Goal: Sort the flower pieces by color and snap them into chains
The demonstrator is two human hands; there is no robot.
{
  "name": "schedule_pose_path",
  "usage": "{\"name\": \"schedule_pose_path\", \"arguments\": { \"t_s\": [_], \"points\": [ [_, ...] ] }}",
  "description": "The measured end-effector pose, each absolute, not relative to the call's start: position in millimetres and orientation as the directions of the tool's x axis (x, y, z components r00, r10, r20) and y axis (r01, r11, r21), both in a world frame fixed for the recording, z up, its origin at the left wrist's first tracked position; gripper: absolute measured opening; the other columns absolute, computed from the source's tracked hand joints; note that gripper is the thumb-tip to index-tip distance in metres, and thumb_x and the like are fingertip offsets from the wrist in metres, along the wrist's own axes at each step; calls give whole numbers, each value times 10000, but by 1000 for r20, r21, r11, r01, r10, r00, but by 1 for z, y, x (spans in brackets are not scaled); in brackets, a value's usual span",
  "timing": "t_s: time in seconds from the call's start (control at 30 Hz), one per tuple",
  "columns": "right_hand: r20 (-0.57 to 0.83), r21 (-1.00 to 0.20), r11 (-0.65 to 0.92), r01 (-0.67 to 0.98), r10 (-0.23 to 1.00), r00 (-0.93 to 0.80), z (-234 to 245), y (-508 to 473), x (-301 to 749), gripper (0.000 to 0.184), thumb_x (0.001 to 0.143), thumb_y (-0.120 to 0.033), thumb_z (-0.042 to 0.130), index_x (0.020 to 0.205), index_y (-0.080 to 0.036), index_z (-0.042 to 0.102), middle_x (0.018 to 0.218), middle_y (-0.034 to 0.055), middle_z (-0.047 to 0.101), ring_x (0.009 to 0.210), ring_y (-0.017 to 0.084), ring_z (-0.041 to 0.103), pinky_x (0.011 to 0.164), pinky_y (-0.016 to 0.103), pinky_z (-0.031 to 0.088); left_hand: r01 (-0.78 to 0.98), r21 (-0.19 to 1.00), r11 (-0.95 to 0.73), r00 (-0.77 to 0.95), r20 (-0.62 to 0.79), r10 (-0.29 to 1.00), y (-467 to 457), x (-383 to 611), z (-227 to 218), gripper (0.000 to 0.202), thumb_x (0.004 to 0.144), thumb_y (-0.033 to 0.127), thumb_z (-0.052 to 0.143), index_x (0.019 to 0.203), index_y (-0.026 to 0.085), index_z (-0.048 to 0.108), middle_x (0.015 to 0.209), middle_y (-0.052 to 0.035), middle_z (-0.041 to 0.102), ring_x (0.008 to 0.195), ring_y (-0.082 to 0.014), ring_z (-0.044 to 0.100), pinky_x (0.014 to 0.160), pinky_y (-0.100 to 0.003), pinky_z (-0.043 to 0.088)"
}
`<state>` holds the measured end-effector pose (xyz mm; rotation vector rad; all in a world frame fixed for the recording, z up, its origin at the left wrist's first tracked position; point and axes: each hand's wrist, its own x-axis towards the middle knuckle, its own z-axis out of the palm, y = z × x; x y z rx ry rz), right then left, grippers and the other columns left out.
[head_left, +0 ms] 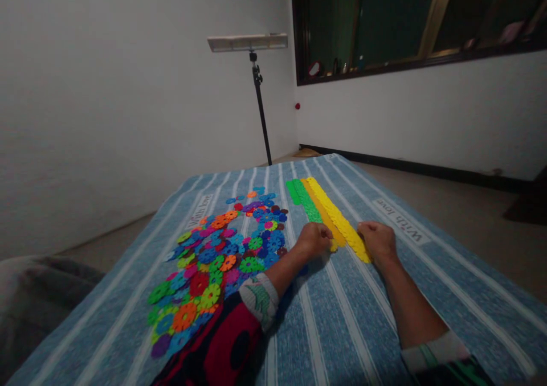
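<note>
My left hand [315, 239] is closed in a pinch at the near end of an orange row [331, 226] of overlapping discs. A small yellow notched disc [334, 247] shows at its fingertips. Curled closed, my right hand [378, 239] rests against the right edge of a long yellow row [337, 218] of overlapping discs; whatever its fingers hold is hidden. Left of the orange row lies a green row [310, 204], with a shorter green row [293, 192] beside it. A loose pile of multicoloured notched discs [207, 255] spreads to the left of my left hand.
A blue and white striped cloth [427, 283] with printed words covers the surface under the discs. Behind its far edge stands a black stand [262, 113] bearing a flat light panel [248, 43]. Grey fabric [38, 312] lies at the left. A dark-framed window [393, 27] is at the back right.
</note>
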<state>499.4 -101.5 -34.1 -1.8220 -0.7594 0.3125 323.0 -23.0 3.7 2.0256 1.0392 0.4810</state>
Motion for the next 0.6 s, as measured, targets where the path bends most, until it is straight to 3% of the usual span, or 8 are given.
{"name": "schedule_pose_path", "arguments": {
  "t_s": [0.3, 0.6],
  "points": [
    [156, -919, -180, 352, 654, 740, -34, -102, 499, 364, 676, -443, 558, 694, -134, 749, 643, 43, 694, 651, 225, 626, 579, 291, 419, 635, 636, -439, 570, -2, 822, -40, 349, 7, 256, 683, 45, 619, 841, 176, 774, 870, -51, 760, 845, -184, 687, 757, -268, 502],
    [131, -909, -220, 354, 656, 743, -31, -105, 498, 399, 657, -443, 556, 741, -121, 776, 658, 49, 704, 661, 231, 628, 576, 290, 418, 667, 581, -466, 547, 43, 836, -45, 355, 6, 238, 714, 89, 585, 862, 146, 763, 874, -80, 751, 826, -195, 674, 727, -278, 488]
  ]
}}
